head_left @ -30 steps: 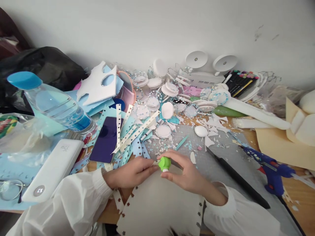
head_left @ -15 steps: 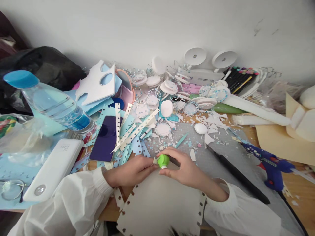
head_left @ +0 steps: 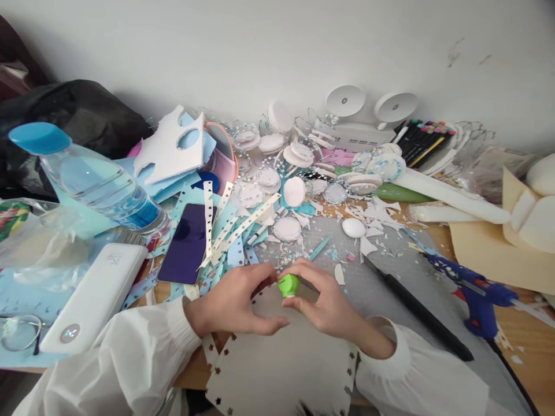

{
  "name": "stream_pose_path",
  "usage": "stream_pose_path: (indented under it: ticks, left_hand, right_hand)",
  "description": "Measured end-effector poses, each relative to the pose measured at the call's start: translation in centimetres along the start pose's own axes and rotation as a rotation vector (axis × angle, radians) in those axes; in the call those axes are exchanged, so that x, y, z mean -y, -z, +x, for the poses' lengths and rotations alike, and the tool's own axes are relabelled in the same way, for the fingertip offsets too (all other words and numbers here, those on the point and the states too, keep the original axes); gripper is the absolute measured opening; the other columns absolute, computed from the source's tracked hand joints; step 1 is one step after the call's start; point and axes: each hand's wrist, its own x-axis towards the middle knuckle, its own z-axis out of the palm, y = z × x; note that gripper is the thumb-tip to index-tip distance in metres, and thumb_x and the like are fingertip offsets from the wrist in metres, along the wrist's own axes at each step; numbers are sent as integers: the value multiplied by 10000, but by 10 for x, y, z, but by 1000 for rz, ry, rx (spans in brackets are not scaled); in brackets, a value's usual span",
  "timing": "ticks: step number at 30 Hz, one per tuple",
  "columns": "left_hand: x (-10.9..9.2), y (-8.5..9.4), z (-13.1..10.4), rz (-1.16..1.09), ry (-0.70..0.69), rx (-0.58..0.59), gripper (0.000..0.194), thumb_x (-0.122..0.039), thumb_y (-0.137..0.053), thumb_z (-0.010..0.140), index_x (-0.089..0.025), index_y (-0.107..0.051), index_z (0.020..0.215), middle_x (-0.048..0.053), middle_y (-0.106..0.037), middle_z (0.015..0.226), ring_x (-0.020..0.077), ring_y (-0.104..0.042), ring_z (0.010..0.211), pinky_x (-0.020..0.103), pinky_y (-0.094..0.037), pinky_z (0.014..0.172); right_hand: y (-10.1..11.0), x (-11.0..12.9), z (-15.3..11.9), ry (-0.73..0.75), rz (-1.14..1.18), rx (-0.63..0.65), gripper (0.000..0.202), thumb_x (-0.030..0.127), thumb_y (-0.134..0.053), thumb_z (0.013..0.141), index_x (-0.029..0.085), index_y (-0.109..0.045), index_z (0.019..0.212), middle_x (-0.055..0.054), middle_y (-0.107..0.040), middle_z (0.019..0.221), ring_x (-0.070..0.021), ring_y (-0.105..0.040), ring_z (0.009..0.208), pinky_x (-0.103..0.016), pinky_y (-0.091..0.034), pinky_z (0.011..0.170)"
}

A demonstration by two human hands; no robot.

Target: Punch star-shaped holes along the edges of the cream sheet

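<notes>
Between the thumb and fingers of my right hand (head_left: 323, 297) is a small green craft punch (head_left: 289, 285) with a white base. My left hand (head_left: 247, 300) is beside it, thumb and fingers spread apart, with nothing visible in it. Below both hands lies a sheet of off-white paper (head_left: 286, 358), punched with small flower-like holes along its left and right edges. The punch sits at the far edge of this sheet. Several punched paper strips (head_left: 243, 228) are piled just beyond my left hand.
Left are a water bottle (head_left: 99, 185), a white power bank (head_left: 93, 297) and a phone (head_left: 184, 245). Foam discs (head_left: 299, 153) and scraps cover the back. Right are a black-handled tool (head_left: 425, 315) and a blue glue gun (head_left: 474, 286) on the grey mat (head_left: 359, 277).
My left hand has opened, its thumb and fingers parting from the pinch near the punch. The small pale piece beside the punch no longer shows. My right hand stays on the punch.
</notes>
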Motion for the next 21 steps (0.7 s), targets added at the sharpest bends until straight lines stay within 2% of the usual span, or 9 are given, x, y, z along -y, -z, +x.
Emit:
stream_pose_path:
  ticks: [3,6,9,12,15,18,21]
  left_hand:
    - [3,-2,1,107,-93,-45,480,-609,-677,704,-185,-461,768,-36,-478,672,116,-437,562,237,-285,506]
    - [7,-5,1,255,-249,-82,446,-605,-570,810,-190,-441,710,-13,-493,645,130,-453,550,262,-268,498]
    - [10,-7,-1,344,-341,-112,415,-575,-524,856,-187,-466,720,-8,-501,600,133,-452,502,281,-253,472]
    - [13,-8,-3,371,-420,-140,408,-570,-495,875,-186,-481,737,-9,-514,568,132,-446,461,294,-236,450]
    - [15,-9,-4,345,-482,-198,414,-573,-461,890,-195,-457,723,-17,-502,550,126,-433,437,291,-222,436]
    - [16,-10,-4,291,-515,-233,413,-561,-448,899,-199,-428,700,-32,-464,524,116,-410,417,282,-204,429]
    - [16,-11,-3,257,-490,-229,415,-560,-463,892,-200,-420,690,-38,-442,517,117,-411,421,280,-200,427]
  right_hand:
    - [-5,1,-1,23,-32,20,179,224,-671,796,218,-592,955,-44,-585,872,-207,-539,848,-339,-429,775]
    - [-10,2,-1,73,-81,17,162,188,-657,776,216,-555,898,-29,-559,811,-204,-514,809,-347,-415,754]
    - [-12,1,-1,117,-130,12,173,177,-656,760,214,-520,859,-18,-534,789,-194,-498,789,-351,-413,751]
    - [-14,0,-2,169,-158,12,185,160,-637,755,221,-501,865,-3,-513,776,-184,-499,778,-413,-419,879]
    - [-17,0,-5,218,-167,9,207,145,-620,761,226,-490,899,19,-501,766,-165,-512,755,-484,-324,1058]
    - [-18,0,-7,232,-179,10,216,144,-629,765,222,-485,905,26,-496,767,-156,-519,746,-501,-263,1116]
    - [-16,0,-7,220,-185,12,203,160,-633,784,218,-496,924,23,-503,778,-156,-530,756,-511,-232,1135]
